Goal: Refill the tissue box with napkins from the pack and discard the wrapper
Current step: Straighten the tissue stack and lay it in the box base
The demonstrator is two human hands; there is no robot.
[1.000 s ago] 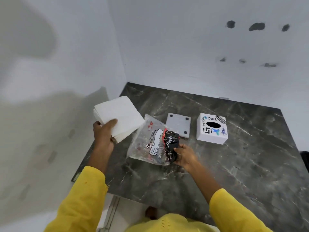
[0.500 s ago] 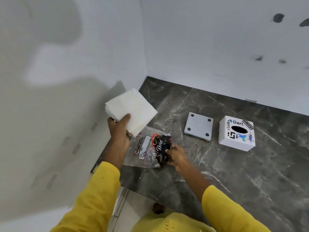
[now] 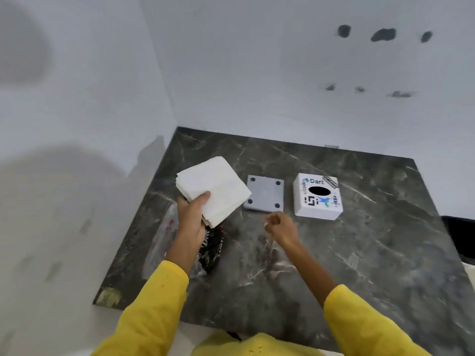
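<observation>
- Released a moment ago, the wrapper now lies crumpled on the counter under the left forearm, while the right hand has let go of it and come up toward the middle of the counter.
- That right hand is empty, fingers loosely curled, hovering above the marble just in front of the grey base plate and touching nothing.
- The left hand grips the stack of napkins by its near corner, thumb on top, fingers beneath; the stack is held above the counter and its far edge overlaps the plate's left side in this view.
- The tissue box stands to the right of the plate, oval slot up, apparently separated from its base.
- My reading: the napkins are out of the pack, so loading comes next, probably lifting or turning the box with the free hand.
- The wrapper has yet to be discarded; no bin is visible.
</observation>
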